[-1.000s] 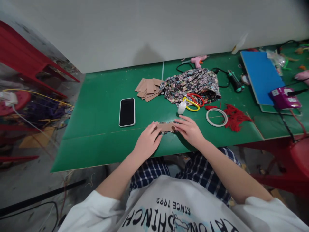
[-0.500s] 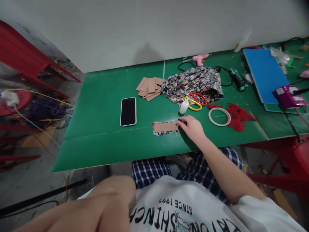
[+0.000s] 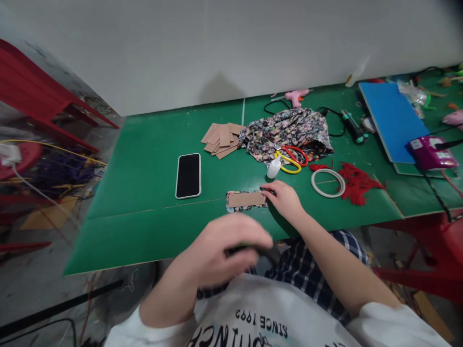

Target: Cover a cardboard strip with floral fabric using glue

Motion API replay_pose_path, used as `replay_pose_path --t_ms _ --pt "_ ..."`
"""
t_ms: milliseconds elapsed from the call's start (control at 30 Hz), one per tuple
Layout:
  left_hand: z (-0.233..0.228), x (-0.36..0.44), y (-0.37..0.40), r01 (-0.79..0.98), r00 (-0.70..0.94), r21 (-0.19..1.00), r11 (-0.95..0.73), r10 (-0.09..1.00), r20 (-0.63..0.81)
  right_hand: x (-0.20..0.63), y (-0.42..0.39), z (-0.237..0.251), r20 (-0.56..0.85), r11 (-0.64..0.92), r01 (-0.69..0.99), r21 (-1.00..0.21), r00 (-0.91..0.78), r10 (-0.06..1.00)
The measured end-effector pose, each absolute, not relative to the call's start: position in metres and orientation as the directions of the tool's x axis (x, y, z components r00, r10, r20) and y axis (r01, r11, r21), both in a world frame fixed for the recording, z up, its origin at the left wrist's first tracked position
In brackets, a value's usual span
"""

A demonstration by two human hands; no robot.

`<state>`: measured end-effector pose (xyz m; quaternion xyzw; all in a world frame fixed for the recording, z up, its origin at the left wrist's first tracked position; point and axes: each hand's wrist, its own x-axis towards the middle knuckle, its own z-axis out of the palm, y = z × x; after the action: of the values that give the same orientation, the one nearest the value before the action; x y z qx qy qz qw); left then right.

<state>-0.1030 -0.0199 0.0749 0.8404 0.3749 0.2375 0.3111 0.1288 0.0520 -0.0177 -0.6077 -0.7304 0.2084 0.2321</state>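
The right hand (image 3: 287, 201) reaches in from the right, fingertips touching the right end of a cardboard strip (image 3: 246, 198) and the floral fabric piece (image 3: 238, 209) under it; whether thumb and finger pinch the edge or merely rest there, I cannot tell. The strip lies flat on the green table (image 3: 144, 144), close to its near edge, with patterned cloth showing around it. The left hand (image 3: 226, 248) is raised nearer the body, over the table's near edge (blurred, but thumb and fingers are apart), clear of the strip.

Just beyond the right hand is a small white bottle (image 3: 274, 168), beside scissors (image 3: 300, 166) with red and yellow handles. To the right are a pale ring (image 3: 327, 195) and red fringed scraps (image 3: 356, 183). A phone (image 3: 188, 175) lies to the left. Farther off, cardboard pieces (image 3: 224, 139) are heaped against a larger floral cloth (image 3: 285, 130), with a pink glue gun (image 3: 295, 98) behind it.
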Motion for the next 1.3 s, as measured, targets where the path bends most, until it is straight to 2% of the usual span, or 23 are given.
replay_pose_path --t_ms 100,200,300,433,567,800,900,1000,1067,1300 --pt "0.048 -0.071 0.013 0.616 0.526 0.583 -0.529 0.828 0.196 0.131 0.054 -0.018 0.068 0.148 0.752 -0.642 -0.137 0.988" --pt "0.016 -0.056 0.024 0.682 0.578 0.403 -0.61 0.788 0.213 0.132 0.056 -0.018 0.024 0.105 0.706 -0.701 -0.124 0.992" --pt "-0.001 -0.053 0.02 0.702 0.607 0.294 -0.648 0.761 0.227 0.131 0.057 -0.016 -0.041 0.067 0.699 -0.712 -0.136 0.99" --pt "-0.007 -0.049 0.013 0.717 0.612 0.236 -0.655 0.755 0.235 0.131 0.055 -0.013 -0.096 0.054 0.717 -0.695 -0.167 0.981" --pt "-0.008 -0.044 0.01 0.756 0.596 0.189 -0.627 0.778 0.198 0.131 0.054 -0.014 -0.108 0.032 0.677 -0.736 -0.164 0.981" --pt "-0.008 -0.042 0.007 0.77 0.597 0.169 -0.616 0.788 0.151 0.141 0.051 -0.015 0.007 0.043 0.608 -0.793 -0.061 0.998" --pt "-0.008 -0.04 0.007 0.775 0.593 0.167 -0.61 0.792 0.142 0.146 0.048 -0.011 0.115 0.105 0.679 -0.727 -0.031 0.993" --pt "-0.007 -0.038 0.005 0.779 0.584 0.177 -0.601 0.799 0.143 0.144 0.045 -0.009 0.259 0.382 0.737 -0.558 -0.282 0.924" --pt "-0.005 -0.037 0.0 0.789 0.566 0.188 -0.585 0.811 0.149 0.142 0.043 -0.011 0.292 0.525 0.725 -0.446 -0.436 0.851" --pt "0.001 -0.046 -0.022 0.863 0.438 0.219 -0.455 0.89 0.126 0.139 0.039 -0.016 0.263 0.578 0.759 -0.301 -0.516 0.815"
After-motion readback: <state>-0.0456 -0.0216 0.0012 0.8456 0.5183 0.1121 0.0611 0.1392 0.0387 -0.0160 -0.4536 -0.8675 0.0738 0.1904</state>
